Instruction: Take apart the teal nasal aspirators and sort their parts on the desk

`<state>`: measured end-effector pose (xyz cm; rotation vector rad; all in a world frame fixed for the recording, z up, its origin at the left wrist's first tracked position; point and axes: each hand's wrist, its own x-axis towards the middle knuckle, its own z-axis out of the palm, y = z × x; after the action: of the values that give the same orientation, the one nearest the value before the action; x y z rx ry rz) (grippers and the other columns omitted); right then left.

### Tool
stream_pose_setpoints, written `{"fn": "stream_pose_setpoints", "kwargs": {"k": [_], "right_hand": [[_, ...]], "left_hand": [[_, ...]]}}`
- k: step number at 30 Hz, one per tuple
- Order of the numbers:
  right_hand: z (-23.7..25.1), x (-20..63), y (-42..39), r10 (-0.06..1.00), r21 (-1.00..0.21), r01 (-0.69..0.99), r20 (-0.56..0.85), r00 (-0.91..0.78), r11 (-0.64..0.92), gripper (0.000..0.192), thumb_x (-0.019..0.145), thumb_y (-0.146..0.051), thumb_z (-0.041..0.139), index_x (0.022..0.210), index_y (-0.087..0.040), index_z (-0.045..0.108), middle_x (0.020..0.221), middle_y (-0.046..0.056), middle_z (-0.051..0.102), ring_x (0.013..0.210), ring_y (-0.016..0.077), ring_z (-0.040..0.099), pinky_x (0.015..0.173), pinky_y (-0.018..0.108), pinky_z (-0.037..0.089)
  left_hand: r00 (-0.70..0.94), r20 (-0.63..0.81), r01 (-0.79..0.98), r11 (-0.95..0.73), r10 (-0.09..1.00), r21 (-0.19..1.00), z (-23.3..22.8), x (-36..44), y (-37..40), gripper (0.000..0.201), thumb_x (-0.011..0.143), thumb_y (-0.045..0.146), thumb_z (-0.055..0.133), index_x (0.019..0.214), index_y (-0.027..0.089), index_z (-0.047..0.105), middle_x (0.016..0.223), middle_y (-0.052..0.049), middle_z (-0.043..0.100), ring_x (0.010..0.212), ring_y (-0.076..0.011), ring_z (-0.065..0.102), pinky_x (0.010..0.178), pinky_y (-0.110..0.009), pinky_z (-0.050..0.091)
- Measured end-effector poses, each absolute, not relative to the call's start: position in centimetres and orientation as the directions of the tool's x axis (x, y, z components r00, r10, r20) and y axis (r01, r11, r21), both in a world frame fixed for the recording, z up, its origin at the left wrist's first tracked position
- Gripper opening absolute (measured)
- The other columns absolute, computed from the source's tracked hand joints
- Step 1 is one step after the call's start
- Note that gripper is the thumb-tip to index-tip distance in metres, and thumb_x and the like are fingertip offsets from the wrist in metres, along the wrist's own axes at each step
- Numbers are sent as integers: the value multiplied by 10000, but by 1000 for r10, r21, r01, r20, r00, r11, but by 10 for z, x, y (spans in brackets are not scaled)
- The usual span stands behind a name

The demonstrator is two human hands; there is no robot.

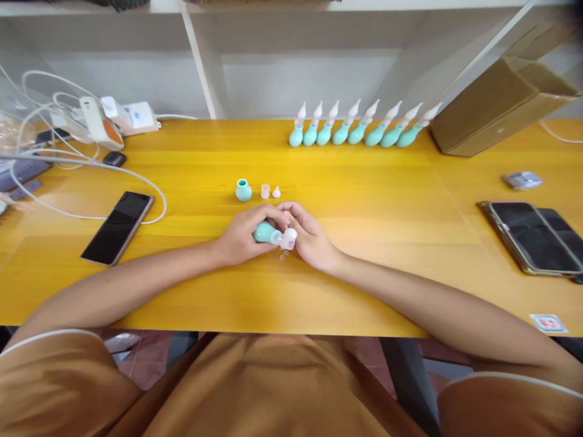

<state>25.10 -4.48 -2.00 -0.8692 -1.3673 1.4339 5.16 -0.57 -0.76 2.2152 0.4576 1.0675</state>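
Note:
My left hand [241,235] is closed around a mint-green squeeze bulb [264,232] lying on its side, its neck pointing right. A translucent connector [284,239] sits at the bulb's mouth. My right hand [314,240] meets it there, thumb and fingers closed on the whitish end part; their exact grip is partly hidden. Just below, tiny clear rings [282,257] lie on the table. Beyond my hands stand an open green bulb [243,191], a translucent cup-shaped piece [265,192] and a small pointed tip [276,192].
Several assembled bulb aspirators [356,130] stand in a row at the back. Right of them is a cardboard box [496,109]. Phones lie at left [117,228] and right [528,237]. Cables and white chargers [136,117] crowd the back left. A sticker [549,323] lies near the front edge.

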Motion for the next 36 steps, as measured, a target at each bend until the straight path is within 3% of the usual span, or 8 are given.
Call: {"fn": "stream_pose_setpoints", "kwargs": {"k": [5,10,13,16,19,24,27,36], "right_hand": [[-24,249,-46,948,-991,-107,110,-299,81,521,1070,-794,576,1198,-289,560,814,-25,582,621,164,526,559,320,505],[-24,246,-47,952,-982,-25,188,-240,188,415,1095,-658,629,1199,-257,599,968,21,675,857,198,639,803,361,574],[-25,247,-46,951,-980,12,187,-248,196,319,1111,-553,616,1214,-251,609,986,30,707,884,209,667,819,369,578],[-25,248,-45,937,-966,56,229,-263,251,259,1057,-448,687,1205,-247,617,1067,46,751,952,227,705,860,383,587],[-25,250,-44,920,-948,106,259,-293,300,327,960,-369,779,1217,-246,619,1072,40,758,966,239,708,865,389,579],[-27,261,-40,943,-951,121,253,-217,283,178,1123,-349,523,1240,-247,611,866,-10,640,702,179,602,706,347,528],[-28,271,-40,947,-955,96,261,-186,282,211,1162,-340,432,1256,-255,600,907,-17,599,583,133,509,608,318,474],[-24,271,-43,845,-776,338,467,-261,533,359,1043,-137,492,1363,-257,602,1064,58,667,876,221,639,868,402,563]], "left_hand": [[634,622,-14,-798,458,602,-6,54,-4,219,977,320,879,1095,242,711,1077,-55,819,1043,-214,785,932,-352,613],[620,687,-102,-829,378,549,-3,58,-3,274,962,333,904,1122,240,701,1053,-59,815,985,-204,785,910,-356,631],[623,690,-103,-836,368,539,-3,58,-4,291,955,336,911,1143,243,709,1061,-69,816,987,-215,790,909,-366,640],[635,679,-81,-842,369,533,-5,56,-5,316,954,358,912,1181,242,725,1060,-69,814,977,-215,790,892,-355,640],[626,693,-77,-855,359,512,-8,55,-5,314,959,347,906,1197,241,731,1054,-65,810,953,-201,786,866,-335,635],[617,688,14,-880,382,476,-9,51,-1,298,956,310,896,1188,240,723,1057,-62,803,963,-205,781,847,-334,628],[650,655,89,-894,386,438,-8,50,0,268,967,286,873,1175,222,718,1047,-64,790,946,-200,775,819,-314,614],[754,544,165,-908,368,385,-11,47,-1,189,1040,409,775,1072,232,719,1005,-65,794,901,-203,764,822,-318,590]]}}
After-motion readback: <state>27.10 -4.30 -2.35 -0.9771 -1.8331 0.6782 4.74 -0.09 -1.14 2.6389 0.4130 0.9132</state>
